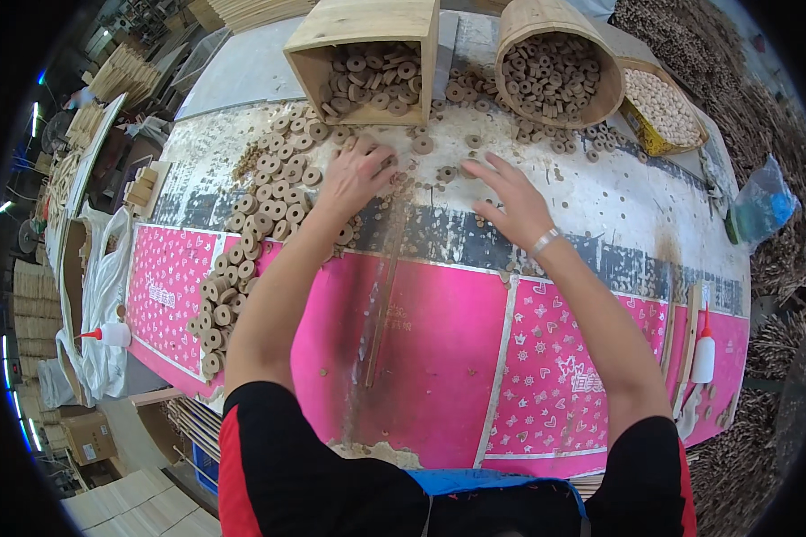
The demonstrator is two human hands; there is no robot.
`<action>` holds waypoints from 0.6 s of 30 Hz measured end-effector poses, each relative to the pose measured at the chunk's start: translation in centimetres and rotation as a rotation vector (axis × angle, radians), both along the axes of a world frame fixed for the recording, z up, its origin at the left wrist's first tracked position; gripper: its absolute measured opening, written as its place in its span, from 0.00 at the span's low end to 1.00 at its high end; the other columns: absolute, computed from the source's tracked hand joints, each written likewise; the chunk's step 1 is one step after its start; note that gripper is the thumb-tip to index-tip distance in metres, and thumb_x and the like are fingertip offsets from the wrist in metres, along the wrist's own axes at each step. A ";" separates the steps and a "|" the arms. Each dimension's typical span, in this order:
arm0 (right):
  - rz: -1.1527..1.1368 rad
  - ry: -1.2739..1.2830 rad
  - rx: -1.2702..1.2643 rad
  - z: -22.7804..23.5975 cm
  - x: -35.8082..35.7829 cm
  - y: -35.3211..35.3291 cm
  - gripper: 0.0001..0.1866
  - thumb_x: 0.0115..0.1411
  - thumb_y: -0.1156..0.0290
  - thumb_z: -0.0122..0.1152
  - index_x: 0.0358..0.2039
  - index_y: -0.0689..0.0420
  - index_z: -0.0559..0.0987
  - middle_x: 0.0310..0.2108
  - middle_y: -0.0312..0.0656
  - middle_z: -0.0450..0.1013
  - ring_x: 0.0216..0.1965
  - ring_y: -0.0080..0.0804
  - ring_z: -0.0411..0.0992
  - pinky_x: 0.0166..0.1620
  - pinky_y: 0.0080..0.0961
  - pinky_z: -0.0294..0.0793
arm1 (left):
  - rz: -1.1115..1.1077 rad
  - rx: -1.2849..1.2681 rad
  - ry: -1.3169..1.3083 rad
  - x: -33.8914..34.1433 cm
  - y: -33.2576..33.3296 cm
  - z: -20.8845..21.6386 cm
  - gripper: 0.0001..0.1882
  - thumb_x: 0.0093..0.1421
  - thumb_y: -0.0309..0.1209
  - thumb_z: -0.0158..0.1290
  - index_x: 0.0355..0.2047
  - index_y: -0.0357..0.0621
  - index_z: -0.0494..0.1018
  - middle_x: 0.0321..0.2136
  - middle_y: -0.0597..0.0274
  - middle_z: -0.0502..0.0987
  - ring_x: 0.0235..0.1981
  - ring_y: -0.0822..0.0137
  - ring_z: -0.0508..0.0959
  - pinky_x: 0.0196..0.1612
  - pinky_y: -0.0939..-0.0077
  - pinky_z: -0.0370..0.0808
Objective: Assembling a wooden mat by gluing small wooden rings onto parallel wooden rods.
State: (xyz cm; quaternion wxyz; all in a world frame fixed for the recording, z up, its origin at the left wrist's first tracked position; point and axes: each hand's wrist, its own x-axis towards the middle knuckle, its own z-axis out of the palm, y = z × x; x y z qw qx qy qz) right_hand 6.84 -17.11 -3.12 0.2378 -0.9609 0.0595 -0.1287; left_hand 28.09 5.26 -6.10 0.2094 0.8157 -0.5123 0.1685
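My left hand (358, 179) is over the table beside the heap of wooden rings, its fingers curled down. Something small and brown shows at its fingertips, too unclear to name. My right hand (514, 204) is held to the right with fingers stretched and thumb apart, nothing in it. A single wooden ring (447, 174) lies near its fingertips. Left of my left arm spreads a long heap of thick wooden rings (269, 210), each with a hole in the middle. Beyond my hands, a square wooden box (358, 29) lies on its side, with more rings inside.
A round wooden tub (560, 27) tipped toward me holds smaller rings. Right of it is a yellow box (645, 130) of pale pieces. Thin wooden strips (382, 309) lie on the pink table covering (457, 376). White glue bottles stand at the right (703, 358) and left (115, 335).
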 end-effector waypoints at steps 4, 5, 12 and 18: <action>0.026 0.075 -0.081 -1.3 5.5 1.3 0.35 0.54 0.66 0.69 0.64 0.35 0.72 0.68 0.49 0.61 0.65 0.50 0.63 0.63 0.41 0.69 | 0.093 0.184 0.055 -1.2 4.4 1.7 0.12 0.60 0.39 0.58 0.43 0.51 0.77 0.41 0.61 0.74 0.48 0.55 0.74 0.48 0.58 0.70; 0.022 0.074 -0.119 -1.5 6.0 1.5 0.35 0.53 0.65 0.70 0.64 0.35 0.72 0.68 0.48 0.61 0.65 0.50 0.63 0.63 0.45 0.68 | 0.093 0.222 0.061 -1.7 5.6 2.1 0.12 0.60 0.38 0.58 0.42 0.50 0.76 0.40 0.60 0.74 0.48 0.55 0.73 0.48 0.59 0.69; 0.069 -0.099 -0.330 -2.6 8.7 2.8 0.27 0.56 0.61 0.69 0.58 0.37 0.77 0.59 0.42 0.70 0.59 0.44 0.68 0.58 0.47 0.72 | 0.134 0.249 0.034 -5.3 11.2 3.8 0.15 0.55 0.34 0.62 0.42 0.49 0.75 0.42 0.63 0.73 0.47 0.57 0.73 0.49 0.61 0.66; 0.190 -0.208 -0.124 -3.7 9.2 3.5 0.15 0.55 0.70 0.66 0.45 0.45 0.81 0.43 0.39 0.72 0.46 0.41 0.74 0.46 0.37 0.78 | 0.262 0.208 0.054 -7.0 14.9 5.1 0.16 0.54 0.32 0.61 0.43 0.48 0.75 0.40 0.60 0.74 0.47 0.57 0.74 0.50 0.60 0.67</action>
